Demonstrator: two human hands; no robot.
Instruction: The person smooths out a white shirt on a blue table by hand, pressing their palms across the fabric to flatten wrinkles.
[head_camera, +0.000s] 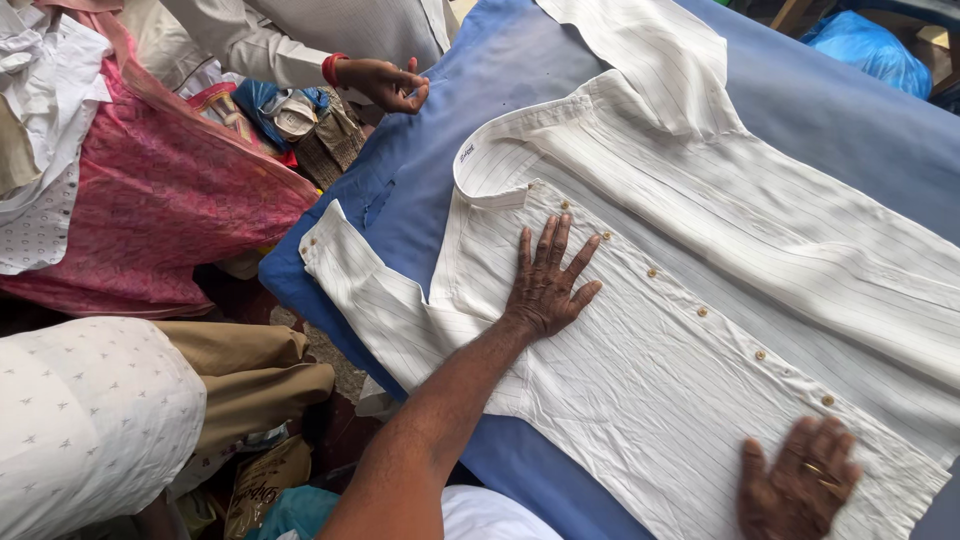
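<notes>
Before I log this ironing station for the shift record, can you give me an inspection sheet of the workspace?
Surface: blue padded table, mostly covered.
Job's things: white striped shirt laid flat, buttoned, collar at upper left.
Clutter: pink cloth, white and tan garments piled at the left.
Hands: left hand and right hand both pressed flat on the shirt.
Cables: nothing seen.
Surroundings: another person's hand at the table's far edge.

A white shirt (700, 300) with fine pinstripes lies face up, spread flat on the blue padded board (420, 180). Its collar points toward the board's far left corner. The buttoned placket runs diagonally toward the near right edge, and one cuffed sleeve reaches the left edge.
</notes>
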